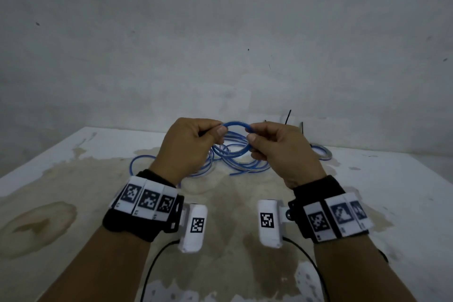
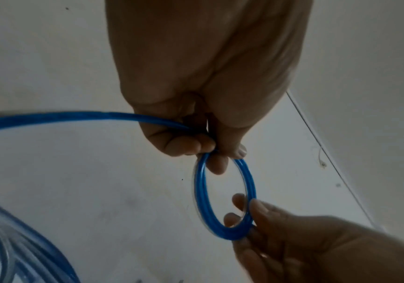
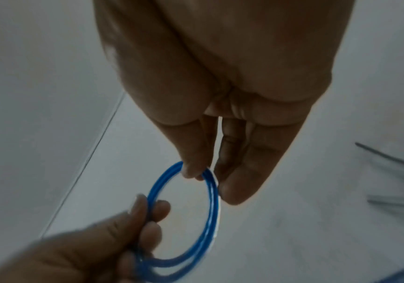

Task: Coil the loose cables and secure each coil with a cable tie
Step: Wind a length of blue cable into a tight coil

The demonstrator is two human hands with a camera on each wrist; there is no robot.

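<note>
Above the stained tabletop (image 1: pixel 73 203), the left hand (image 1: pixel 186 147) and right hand (image 1: pixel 282 152) each pinch opposite sides of a small blue cable coil (image 2: pixel 225 201), perhaps two turns; its loose length (image 1: pixel 220 162) trails below.

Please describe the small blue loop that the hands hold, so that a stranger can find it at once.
Above the white table, both hands meet. Between the left hand and right hand is the small blue loop, pinched on both sides. Unlike the loose blue cable below, it is lifted.

Blue cable (image 1: pixel 235 152), stained white table (image 1: pixel 392 179)
</note>
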